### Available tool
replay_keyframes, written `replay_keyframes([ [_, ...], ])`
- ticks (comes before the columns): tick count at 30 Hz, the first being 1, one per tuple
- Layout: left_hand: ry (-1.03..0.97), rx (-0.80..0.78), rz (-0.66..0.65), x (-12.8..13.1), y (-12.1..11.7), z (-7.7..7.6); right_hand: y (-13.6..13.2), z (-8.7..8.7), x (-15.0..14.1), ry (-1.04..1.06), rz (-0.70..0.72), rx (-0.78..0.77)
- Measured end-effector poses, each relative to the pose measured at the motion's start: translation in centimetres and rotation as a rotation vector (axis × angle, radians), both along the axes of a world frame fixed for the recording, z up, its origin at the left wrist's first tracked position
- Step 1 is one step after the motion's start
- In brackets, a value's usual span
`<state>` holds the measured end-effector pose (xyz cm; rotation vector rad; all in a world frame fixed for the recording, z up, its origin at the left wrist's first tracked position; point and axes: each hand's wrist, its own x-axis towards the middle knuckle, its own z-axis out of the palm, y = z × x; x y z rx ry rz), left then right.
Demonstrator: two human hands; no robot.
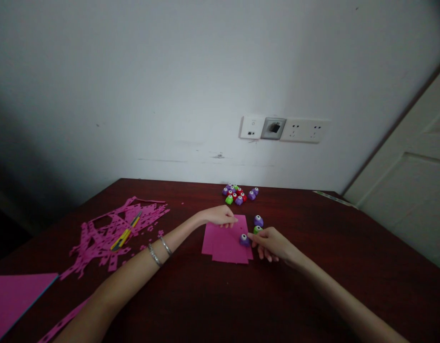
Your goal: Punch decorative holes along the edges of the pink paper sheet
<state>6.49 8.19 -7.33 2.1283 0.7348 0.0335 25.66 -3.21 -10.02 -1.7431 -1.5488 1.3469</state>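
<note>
A small stack of pink paper sheets [225, 243] lies on the dark wooden table [313, 286]. My left hand [220, 216] rests on the sheets' far edge with fingers curled together, pinching or pressing the paper. My right hand [272, 243] touches a purple paper punch [244, 239] that sits on the sheets' right edge; its fingers are closed around the punch's side. A green punch [257, 229] and another purple punch [258, 220] stand just beyond my right hand.
A cluster of several small coloured punches [237, 194] sits near the wall. Pink paper scraps [113, 233] with a yellow-handled tool [125, 233] lie at the left. More pink sheets [16, 295] lie at the near left corner. A ruler [332, 197] lies far right.
</note>
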Motion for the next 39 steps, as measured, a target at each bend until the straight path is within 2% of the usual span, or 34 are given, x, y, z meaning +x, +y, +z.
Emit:
replay_keyframes([
  [8, 0.102, -0.200, 0.073, 0.8, -1.0, -1.1, 0.6, 0.8, -0.3, -0.010, -0.057, -0.071],
  [15, 0.134, -0.175, 0.058, 1.1, -0.7, -1.1, 1.2, 1.0, -0.4, -0.049, 0.029, -0.062],
  [24, 0.176, -0.221, -0.074, 1.6, -1.5, 0.6, 2.1, 0.7, -0.8, -0.066, 0.108, -0.076],
  [28, 0.215, -0.307, -0.091, 2.1, -1.1, 0.0, 2.4, 1.2, -0.7, -0.142, 0.165, -0.109],
  [33, 0.280, -0.494, -0.172, 2.7, 0.5, -1.0, 2.5, 2.5, -1.2, -0.231, 0.235, -0.173],
  [39, 0.376, -0.645, -0.308, 3.5, 1.8, -1.7, 3.4, 2.5, -1.1, -0.269, 0.326, -0.334],
])
